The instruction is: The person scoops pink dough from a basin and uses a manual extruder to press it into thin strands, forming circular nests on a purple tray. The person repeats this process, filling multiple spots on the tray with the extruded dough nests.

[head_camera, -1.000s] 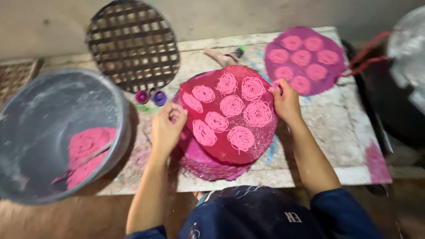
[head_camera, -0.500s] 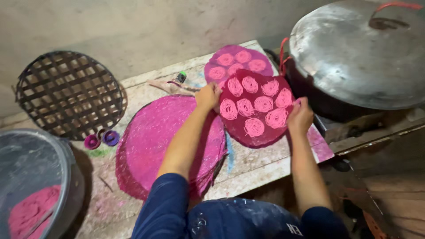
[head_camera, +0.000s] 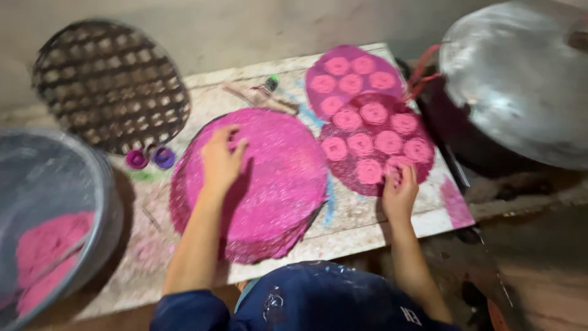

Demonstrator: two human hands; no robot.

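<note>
The stack of round pink woven mats (head_camera: 257, 184) lies in the middle of the pale tabletop (head_camera: 355, 214); the left hand (head_camera: 222, 160) rests spread on its top left part. Just right, touching its edge, a round dark-pink mat carrying pink noodle coils (head_camera: 376, 144) lies flat, its near rim under the right hand (head_camera: 399, 190), fingers curled on it; whether they pinch it cannot be told. The right hand is nearer that loaded mat.
</note>
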